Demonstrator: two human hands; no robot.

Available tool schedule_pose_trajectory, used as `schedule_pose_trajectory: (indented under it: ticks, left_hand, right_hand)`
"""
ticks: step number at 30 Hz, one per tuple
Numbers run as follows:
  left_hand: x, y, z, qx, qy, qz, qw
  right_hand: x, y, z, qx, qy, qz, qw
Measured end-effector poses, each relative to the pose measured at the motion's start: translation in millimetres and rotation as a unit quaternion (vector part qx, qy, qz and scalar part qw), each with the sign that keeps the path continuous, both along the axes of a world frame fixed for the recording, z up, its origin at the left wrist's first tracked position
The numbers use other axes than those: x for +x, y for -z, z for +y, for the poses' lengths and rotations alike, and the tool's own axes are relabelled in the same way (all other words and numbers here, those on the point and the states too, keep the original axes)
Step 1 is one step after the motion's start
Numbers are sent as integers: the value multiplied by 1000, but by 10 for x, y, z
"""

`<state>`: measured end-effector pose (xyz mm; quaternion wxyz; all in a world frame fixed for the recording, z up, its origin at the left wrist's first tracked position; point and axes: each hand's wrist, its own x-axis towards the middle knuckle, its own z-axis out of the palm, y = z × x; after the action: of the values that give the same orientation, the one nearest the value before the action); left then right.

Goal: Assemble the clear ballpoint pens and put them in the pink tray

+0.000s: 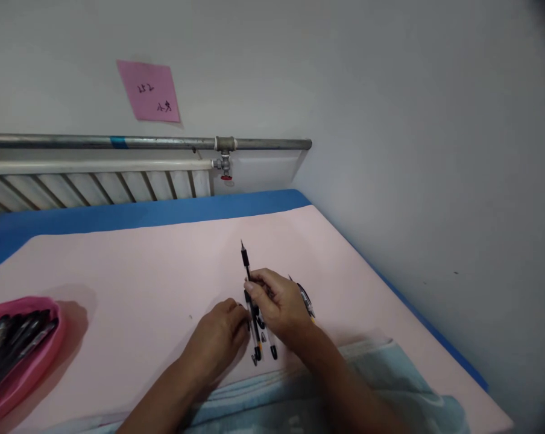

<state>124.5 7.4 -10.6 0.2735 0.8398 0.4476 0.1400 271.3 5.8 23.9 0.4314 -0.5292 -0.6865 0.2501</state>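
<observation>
A black pen [245, 258] is pinched between the thumb and fingers of my right hand [281, 304], its pointed tip aimed away from me. My left hand [220, 334] is beside it on the left, fingers curled together; whatever they hold is hidden. Between and below the hands lie more pens with black ends [273, 351], partly covered by my right hand. A small clip-like piece [254, 360] is close to the pen ends. Past my right hand, a few black and clear pen parts [307, 299] rest on the pale pink tabletop [155, 271].
At the left edge, a pink basket [61, 337] holds several dark pens. A light blue cloth [376, 367] lies along the near edge. Behind the table are a white radiator [164, 184], a metal pipe [173, 143] and a valve [226, 163]. A wall borders the right side.
</observation>
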Motion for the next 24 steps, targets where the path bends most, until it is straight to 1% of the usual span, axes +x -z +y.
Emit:
schedule_pose_trajectory:
  ticks: [2,6,10,12,14,17,19,24]
  left_hand:
    - [-29,6,11,-4,-5,19,1000]
    - [-130,26,59,-17,-13,24,999]
    - [-144,-39,25,-7,-17,18,1000]
    - [-98,-88,-39,-16,15,-6,1000]
    - [-40,-114,-113,-39,67,-24,997]
    - [20,-94,-193,-49,126,-18,991]
    - [33,-63,-216,-43,138,-2,990]
    - [29,-37,-229,-30,113,46,992]
  right_hand:
    - [0,5,-1,0,2,-2,1000]
    - [4,12,0,1,5,-5,1000]
    - [9,16,-1,6,4,-1,1000]
    - [8,16,-3,6,4,3,1000]
    - [6,15,-6,4,5,2,1000]
    - [3,10,-10,2,7,1,1000]
    - [3,4,-13,0,3,2,1000]
    - [5,-8,-14,-3,-1,-2,1000]
